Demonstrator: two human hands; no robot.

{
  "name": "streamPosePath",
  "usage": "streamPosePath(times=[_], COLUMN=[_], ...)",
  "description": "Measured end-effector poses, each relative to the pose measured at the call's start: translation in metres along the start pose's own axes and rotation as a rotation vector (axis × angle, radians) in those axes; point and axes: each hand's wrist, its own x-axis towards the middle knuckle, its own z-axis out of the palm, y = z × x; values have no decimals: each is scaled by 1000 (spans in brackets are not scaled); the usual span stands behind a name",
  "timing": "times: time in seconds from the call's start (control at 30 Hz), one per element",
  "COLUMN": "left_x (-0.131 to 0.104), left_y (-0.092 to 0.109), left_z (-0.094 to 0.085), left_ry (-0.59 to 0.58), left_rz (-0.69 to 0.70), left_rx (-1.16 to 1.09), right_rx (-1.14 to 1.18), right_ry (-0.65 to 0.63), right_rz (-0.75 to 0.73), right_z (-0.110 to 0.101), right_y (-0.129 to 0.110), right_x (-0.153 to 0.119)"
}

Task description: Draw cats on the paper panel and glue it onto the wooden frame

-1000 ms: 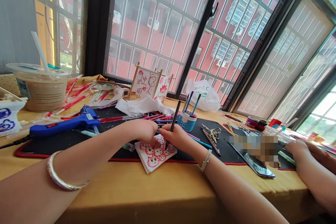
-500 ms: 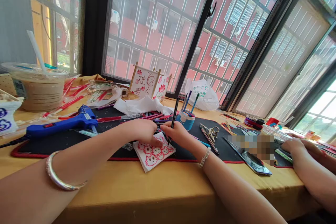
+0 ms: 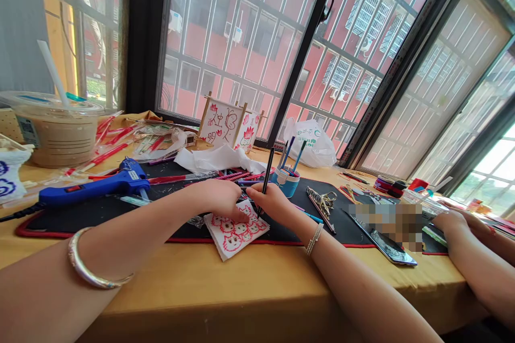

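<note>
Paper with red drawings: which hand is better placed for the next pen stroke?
Likely the right hand: it holds the black pen, tip at the paper, while the left hand rests on the paper.

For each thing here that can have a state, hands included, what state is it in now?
Left hand, fingers on the white sheet
Right hand, closed around the black pen
Black pen, near upright, tip at the sheet
White sheet, drawn on in red
Blue glue gun, lying down, power unclear
Drink cup, lidded, straw in
Pen cup, upright, holding pens
</note>
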Motion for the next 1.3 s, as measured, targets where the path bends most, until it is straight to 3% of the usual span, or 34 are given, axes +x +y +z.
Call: streamPosePath(times=[0.47,1.3], left_x=[-2,1], left_y=[11,10], left_z=[6,9], left_ry=[85,79], left_rz=[-34,-58], left_rx=[-1,-15], right_rx=[-1,10], right_ry=[-54,10], right_rz=[-2,-9], right_z=[-1,1], right_y=[-1,2], right_x=[0,1])
